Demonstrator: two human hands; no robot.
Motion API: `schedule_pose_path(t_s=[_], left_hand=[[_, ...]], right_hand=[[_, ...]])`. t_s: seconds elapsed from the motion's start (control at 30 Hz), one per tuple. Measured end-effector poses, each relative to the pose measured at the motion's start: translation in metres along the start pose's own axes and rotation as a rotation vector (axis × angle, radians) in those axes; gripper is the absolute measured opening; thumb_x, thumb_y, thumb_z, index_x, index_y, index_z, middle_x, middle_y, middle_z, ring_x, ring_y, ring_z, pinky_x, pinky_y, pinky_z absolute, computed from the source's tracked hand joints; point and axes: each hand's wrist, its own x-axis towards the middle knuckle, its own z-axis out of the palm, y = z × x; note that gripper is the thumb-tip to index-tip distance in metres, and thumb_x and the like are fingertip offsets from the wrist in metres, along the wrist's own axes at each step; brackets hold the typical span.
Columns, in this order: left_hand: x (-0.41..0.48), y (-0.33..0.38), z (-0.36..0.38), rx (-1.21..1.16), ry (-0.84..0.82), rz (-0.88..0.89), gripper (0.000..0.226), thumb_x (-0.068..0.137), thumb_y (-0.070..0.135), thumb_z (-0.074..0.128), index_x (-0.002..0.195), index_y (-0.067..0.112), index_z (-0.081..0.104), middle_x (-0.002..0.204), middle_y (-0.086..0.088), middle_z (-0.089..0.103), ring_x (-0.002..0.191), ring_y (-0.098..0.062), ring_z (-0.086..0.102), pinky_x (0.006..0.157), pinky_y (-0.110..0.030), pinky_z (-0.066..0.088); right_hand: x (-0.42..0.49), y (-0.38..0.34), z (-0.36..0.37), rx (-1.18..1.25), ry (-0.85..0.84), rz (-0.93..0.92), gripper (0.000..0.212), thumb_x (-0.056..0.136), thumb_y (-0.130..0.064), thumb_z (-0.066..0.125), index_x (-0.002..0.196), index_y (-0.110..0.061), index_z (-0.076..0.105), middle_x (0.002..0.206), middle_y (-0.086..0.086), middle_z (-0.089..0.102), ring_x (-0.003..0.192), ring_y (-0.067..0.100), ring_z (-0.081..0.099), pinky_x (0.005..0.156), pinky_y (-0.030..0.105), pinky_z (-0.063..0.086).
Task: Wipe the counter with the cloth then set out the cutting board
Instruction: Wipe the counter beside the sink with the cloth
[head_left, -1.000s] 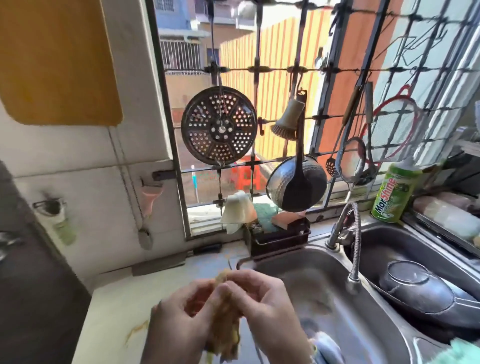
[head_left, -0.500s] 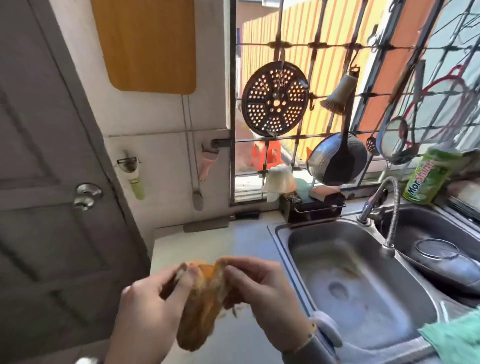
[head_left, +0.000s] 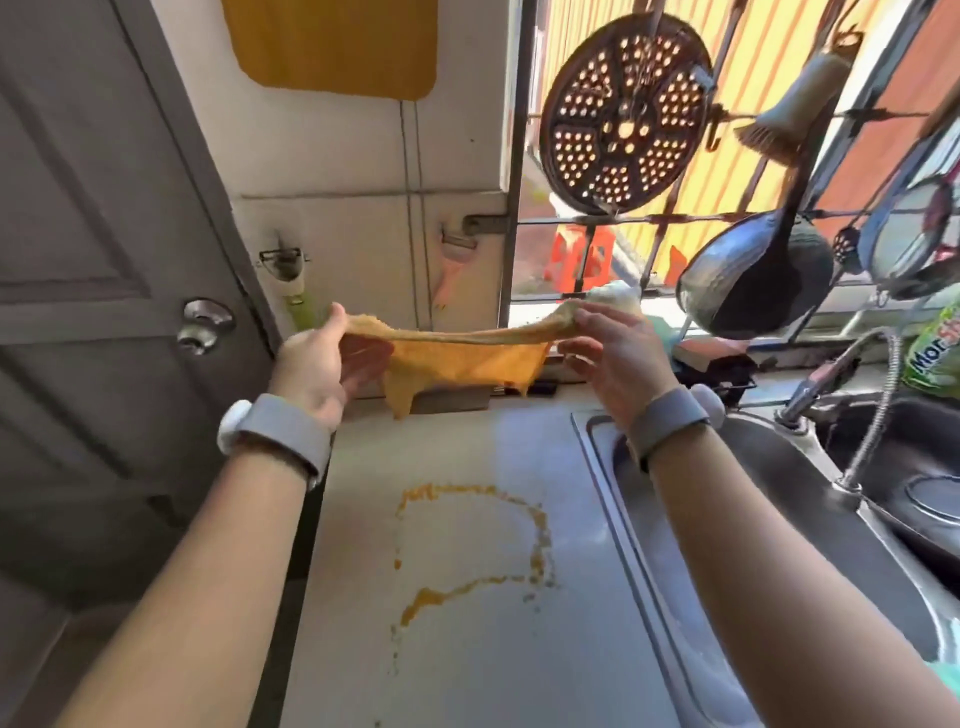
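Note:
I hold an orange cloth (head_left: 457, 361) stretched out in the air above the back of the counter (head_left: 467, 649). My left hand (head_left: 322, 364) pinches its left corner and my right hand (head_left: 613, 358) pinches its right corner. The cloth hangs between them, spread wide. An orange stain ring (head_left: 483, 551) marks the pale counter below my arms. A yellow-brown cutting board (head_left: 332, 47) hangs on the wall above, upper left of the window.
A grey door (head_left: 104, 260) with a metal knob (head_left: 205, 325) stands at the left. A steel sink (head_left: 727, 519) with a faucet (head_left: 841, 379) lies to the right. Pans and strainers hang on the window grille (head_left: 623, 114). A peeler (head_left: 452, 260) hangs on the wall.
The cloth was bunched between both hands near the sink; now my hands have pulled apart and lifted it, spreading it open over the counter. The view has swung left and down.

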Motion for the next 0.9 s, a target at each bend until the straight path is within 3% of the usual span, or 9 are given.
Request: schedule_pose_path(t_s=[0.13,0.27,0.37,0.43,0.47,0.63,0.7,0.77,0.9], left_hand=[[-0.004,-0.048,0.009,-0.003,-0.007,-0.078,0.032,0.103,0.032,0.045,0.094,0.006,0.062,0.074,-0.01,0.076,0.064,-0.021,0.075,0.056,-0.031,0.063],[-0.018,-0.13,-0.001,0.144,0.053,-0.284,0.032,0.103,0.032,0.045,0.101,0.005,0.06,0.088,-0.019,0.072,0.07,-0.027,0.073,0.051,-0.031,0.061],[-0.032,-0.185,-0.017,0.601,0.044,-0.347,0.044,0.101,0.04,0.045,0.083,0.005,0.066,0.07,-0.011,0.074,0.058,-0.022,0.067,0.046,-0.028,0.05],[-0.038,-0.204,-0.027,1.002,0.087,-0.216,0.055,0.097,0.044,0.05,0.053,0.01,0.058,0.047,-0.002,0.063,0.047,-0.02,0.056,0.05,-0.028,0.043],[-0.038,-0.209,-0.029,1.116,0.122,-0.14,0.056,0.095,0.043,0.053,0.05,0.012,0.051,0.045,-0.001,0.056,0.049,-0.023,0.053,0.053,-0.03,0.043],[-0.012,-0.221,0.003,1.297,0.073,0.29,0.021,0.091,0.039,0.054,0.096,0.022,0.063,0.096,-0.006,0.066,0.091,-0.033,0.06,0.073,-0.036,0.047],[0.012,-0.24,0.028,1.339,-0.02,0.323,0.039,0.094,0.034,0.055,0.126,0.012,0.058,0.128,-0.017,0.058,0.117,-0.037,0.051,0.098,-0.042,0.041],[0.033,-0.256,0.041,1.444,-0.098,0.299,0.054,0.097,0.036,0.05,0.144,0.01,0.042,0.152,-0.02,0.038,0.138,-0.037,0.034,0.115,-0.043,0.024],[0.072,-0.297,0.045,1.675,-0.119,0.228,0.062,0.098,0.049,0.036,0.153,0.022,0.025,0.163,-0.012,0.019,0.149,-0.033,0.016,0.122,-0.049,0.01]], right_hand=[[0.019,0.022,-0.04,-0.053,0.061,0.022,0.012,0.093,-0.007,0.059,0.092,-0.011,0.071,0.075,0.006,0.067,0.058,0.019,0.059,0.049,0.027,0.045],[0.007,0.087,-0.089,-0.358,0.17,0.091,0.014,0.092,-0.004,0.059,0.095,-0.003,0.072,0.066,0.008,0.068,0.048,0.017,0.06,0.044,0.028,0.048],[-0.018,0.145,-0.119,-0.634,0.202,0.219,0.015,0.089,-0.003,0.059,0.096,0.003,0.071,0.069,0.016,0.068,0.053,0.024,0.06,0.056,0.041,0.053],[-0.037,0.167,-0.132,-0.891,0.204,0.271,0.019,0.089,-0.012,0.063,0.104,-0.003,0.07,0.088,0.015,0.071,0.077,0.029,0.065,0.076,0.041,0.052],[-0.041,0.174,-0.136,-1.026,0.205,0.236,0.022,0.088,-0.015,0.064,0.108,-0.006,0.068,0.098,0.014,0.069,0.089,0.03,0.064,0.082,0.038,0.049],[-0.024,0.182,-0.107,-1.033,0.033,-0.121,0.032,0.095,-0.024,0.056,0.124,-0.011,0.06,0.121,0.008,0.058,0.112,0.025,0.057,0.097,0.03,0.043],[0.005,0.2,-0.087,-1.059,-0.084,-0.124,0.043,0.099,-0.034,0.049,0.137,-0.015,0.052,0.141,0.011,0.051,0.132,0.024,0.045,0.11,0.028,0.031],[0.03,0.22,-0.069,-1.186,-0.161,-0.096,0.052,0.101,-0.043,0.04,0.149,-0.024,0.038,0.159,0.012,0.03,0.147,0.027,0.025,0.121,0.04,0.019],[0.07,0.264,-0.069,-1.488,-0.261,-0.07,0.061,0.098,-0.06,0.016,0.155,-0.038,0.013,0.167,0.008,0.005,0.152,0.03,-0.001,0.121,0.046,0.0]])
